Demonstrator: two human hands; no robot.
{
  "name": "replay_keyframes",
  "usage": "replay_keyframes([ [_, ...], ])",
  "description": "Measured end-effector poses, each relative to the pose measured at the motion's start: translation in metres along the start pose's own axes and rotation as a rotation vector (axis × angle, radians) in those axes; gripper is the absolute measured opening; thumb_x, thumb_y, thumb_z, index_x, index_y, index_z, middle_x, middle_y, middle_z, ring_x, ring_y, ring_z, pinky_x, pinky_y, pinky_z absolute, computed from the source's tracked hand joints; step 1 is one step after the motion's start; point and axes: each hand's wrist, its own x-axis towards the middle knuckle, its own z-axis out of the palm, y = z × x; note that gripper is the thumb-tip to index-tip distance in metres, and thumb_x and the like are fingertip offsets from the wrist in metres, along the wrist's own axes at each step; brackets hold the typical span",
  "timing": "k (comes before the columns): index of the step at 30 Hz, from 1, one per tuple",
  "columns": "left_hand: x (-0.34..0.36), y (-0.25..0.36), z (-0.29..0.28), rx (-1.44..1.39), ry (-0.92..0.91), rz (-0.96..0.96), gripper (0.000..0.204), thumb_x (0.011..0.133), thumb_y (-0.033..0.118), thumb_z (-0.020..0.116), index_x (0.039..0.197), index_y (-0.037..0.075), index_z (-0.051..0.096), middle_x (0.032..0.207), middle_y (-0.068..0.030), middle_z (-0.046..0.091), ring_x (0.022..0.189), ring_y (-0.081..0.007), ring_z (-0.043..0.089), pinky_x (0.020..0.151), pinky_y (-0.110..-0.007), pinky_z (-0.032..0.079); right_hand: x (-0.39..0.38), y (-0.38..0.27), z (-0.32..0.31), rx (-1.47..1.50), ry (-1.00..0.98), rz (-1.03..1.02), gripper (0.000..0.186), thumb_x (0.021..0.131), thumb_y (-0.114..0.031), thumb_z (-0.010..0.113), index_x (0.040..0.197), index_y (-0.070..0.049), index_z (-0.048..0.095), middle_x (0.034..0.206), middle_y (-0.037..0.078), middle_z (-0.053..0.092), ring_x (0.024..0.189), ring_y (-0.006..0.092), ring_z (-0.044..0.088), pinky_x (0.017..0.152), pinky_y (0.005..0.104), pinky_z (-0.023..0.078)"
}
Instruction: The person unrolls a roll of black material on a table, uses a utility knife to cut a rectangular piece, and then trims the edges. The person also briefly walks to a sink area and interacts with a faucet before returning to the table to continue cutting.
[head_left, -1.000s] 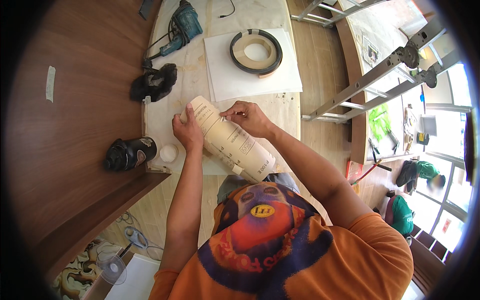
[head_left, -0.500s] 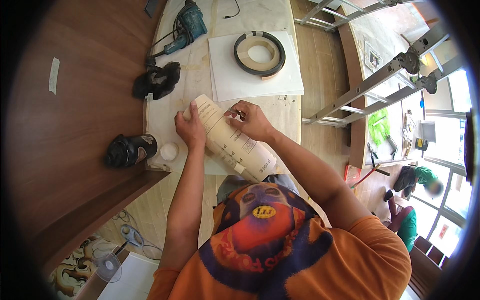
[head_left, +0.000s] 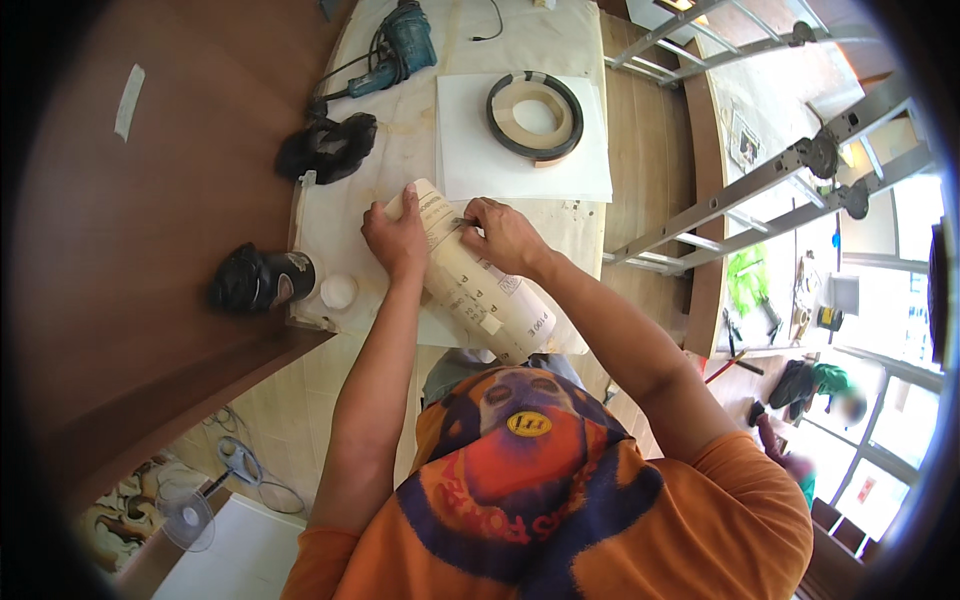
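A cream roll of sandpaper [head_left: 480,290], its printed backing outward, lies slantwise between my arms, its near end close to my body. My left hand [head_left: 397,238] is closed round the left side of its far end, the thumb lying along the top. My right hand [head_left: 503,238] is pinched over the roll's right side. From its fingertips a small thin dark piece [head_left: 463,222] points at the paper; its kind is too small to tell. A pale patch of tape [head_left: 491,323] sticks to the roll near its lower end.
On the covered bench are a teal power drill [head_left: 405,45], a black bundle [head_left: 330,148], black and beige tape rings [head_left: 538,118] on white sheets [head_left: 465,180], a dark bottle [head_left: 262,279] and a white cup [head_left: 339,291]. A ladder [head_left: 740,195] stands right; people [head_left: 825,390] crouch beyond.
My right fingers have closed into a pinch and come down against the roll, the dark piece now on the paper. My left hand keeps its hold. The whole view has shifted slightly.
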Motion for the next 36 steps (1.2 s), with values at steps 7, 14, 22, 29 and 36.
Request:
replay_keyframes([
  [7,-0.003,0.006,0.006,0.106,0.052,0.019,0.063,0.096,0.055,0.077,0.11,-0.006,0.073,0.116,-0.0262,0.07,0.116,-0.0457,0.063,0.103,-0.053,0.051,-0.014,-0.003,-0.013,0.175,0.011,0.03,0.028,0.099,-0.018,0.066,0.119,0.002,0.064,0.117,0.02,0.071,0.101,0.0336,0.071,0.091,0.0446,0.056],
  [14,-0.003,0.011,0.004,0.148,0.039,0.013,0.065,0.096,0.058,0.076,0.112,-0.006,0.073,0.117,-0.026,0.071,0.117,-0.0455,0.063,0.104,-0.053,0.051,-0.017,-0.005,-0.029,0.253,-0.051,0.128,0.037,0.095,-0.014,0.082,0.131,-0.002,0.077,0.111,0.011,0.074,0.078,0.015,0.061,0.077,0.0335,0.054],
  [22,-0.003,0.018,0.003,0.185,0.023,0.018,0.065,0.096,0.058,0.075,0.114,-0.005,0.074,0.118,-0.0258,0.072,0.114,-0.0462,0.065,0.103,-0.053,0.052,-0.018,-0.001,0.007,0.225,0.215,0.093,0.02,0.099,-0.014,0.076,0.11,0.003,0.078,0.1,0.02,0.075,0.085,0.0342,0.07,0.081,0.0424,0.055],
  [29,-0.004,0.024,0.011,0.212,0.048,0.019,0.065,0.095,0.06,0.075,0.112,-0.003,0.075,0.118,-0.0243,0.073,0.114,-0.0457,0.066,0.102,-0.052,0.052,-0.039,-0.066,-0.02,0.097,0.167,0.119,0.018,0.099,-0.011,0.073,0.102,0.007,0.071,0.097,0.028,0.071,0.089,0.046,0.07,0.08,0.0488,0.055],
  [36,0.014,0.017,0.014,0.087,-0.047,-0.058,0.059,0.087,0.062,0.083,0.101,0.004,0.081,0.102,-0.0184,0.08,0.096,-0.0391,0.075,0.09,-0.052,0.057,-0.079,-0.114,-0.027,-0.021,0.077,-0.067,0.025,0.089,-0.007,0.075,0.113,-0.001,0.077,0.101,0.02,0.073,0.089,0.0417,0.073,0.082,0.047,0.058],
])
